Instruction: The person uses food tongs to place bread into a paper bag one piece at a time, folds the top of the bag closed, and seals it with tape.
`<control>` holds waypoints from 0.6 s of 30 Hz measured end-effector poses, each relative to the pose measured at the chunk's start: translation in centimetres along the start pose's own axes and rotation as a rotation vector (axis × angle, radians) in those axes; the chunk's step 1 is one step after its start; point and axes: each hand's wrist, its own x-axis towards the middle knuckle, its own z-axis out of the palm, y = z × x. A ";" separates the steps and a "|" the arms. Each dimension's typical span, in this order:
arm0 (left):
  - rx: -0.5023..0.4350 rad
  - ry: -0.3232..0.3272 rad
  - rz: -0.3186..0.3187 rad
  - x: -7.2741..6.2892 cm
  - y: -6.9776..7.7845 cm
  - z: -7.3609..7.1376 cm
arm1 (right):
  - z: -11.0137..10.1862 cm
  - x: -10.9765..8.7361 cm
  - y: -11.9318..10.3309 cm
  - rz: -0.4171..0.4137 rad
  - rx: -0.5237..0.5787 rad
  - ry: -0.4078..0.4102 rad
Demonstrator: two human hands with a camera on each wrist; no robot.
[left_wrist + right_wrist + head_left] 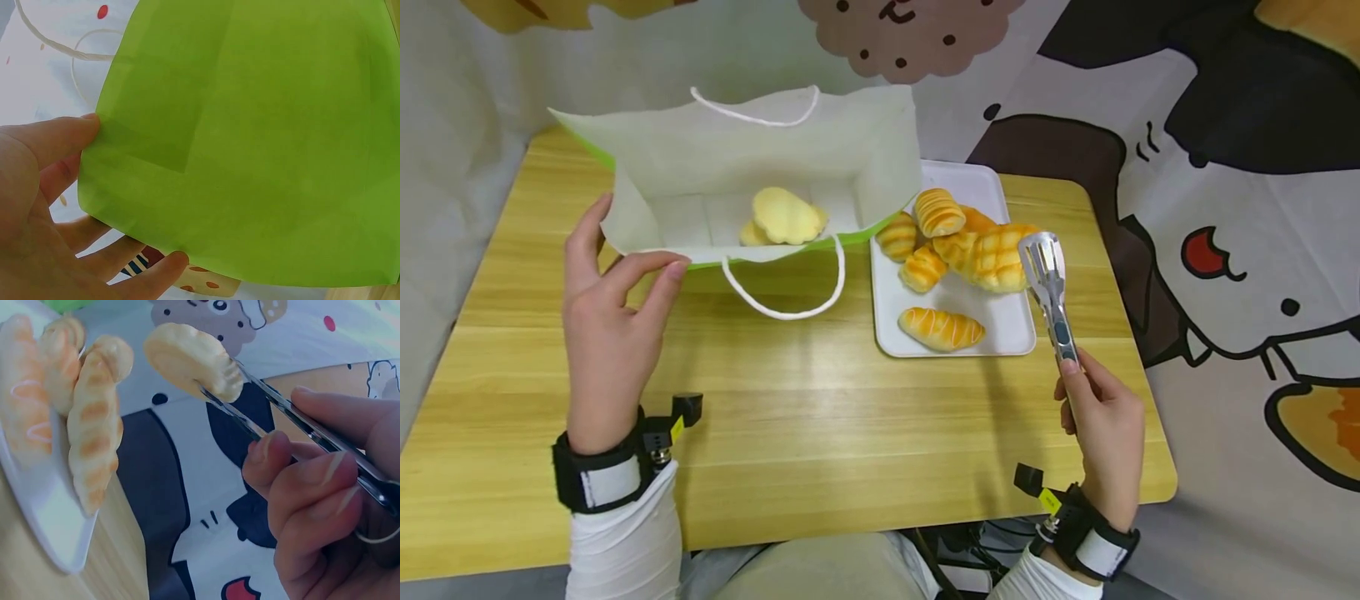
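Observation:
My left hand (pixel 613 317) holds the near left rim of a paper bag (pixel 760 154), white inside with white rope handles. Its green outside fills the left wrist view, with the thumb at one edge and the other fingers along the lower edge. Inside the bag lie pale yellow bread pieces (pixel 788 217). My right hand (pixel 1105 417) grips metal tongs (pixel 1051 287), their slotted end over the right edge of a white tray (pixel 955 343). Between the tong tips is a pale, ridged bread piece (pixel 190 359), raised beside the tray in the right wrist view.
On the tray are several breads: an iced roll (pixel 942 328), a striped roll (pixel 938 212), a small bun (pixel 922 268) and a large golden loaf (pixel 992 257). The wooden table (pixel 820 450) meets a cartoon-printed cloth (pixel 1232 250) at the back and right.

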 end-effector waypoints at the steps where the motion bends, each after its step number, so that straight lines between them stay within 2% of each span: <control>1: 0.001 -0.001 -0.001 0.0 0.0 0.0 | 0.1 0.0 -0.2 -0.006 0.026 0.008; 8: -0.032 -0.017 -0.016 0.0 0.0 -0.2 | 0.6 0.2 -1.8 -0.082 0.181 0.045; 18: -0.036 -0.033 -0.055 -0.2 0.1 -0.4 | 1.3 0.3 -4.8 -0.238 0.307 0.010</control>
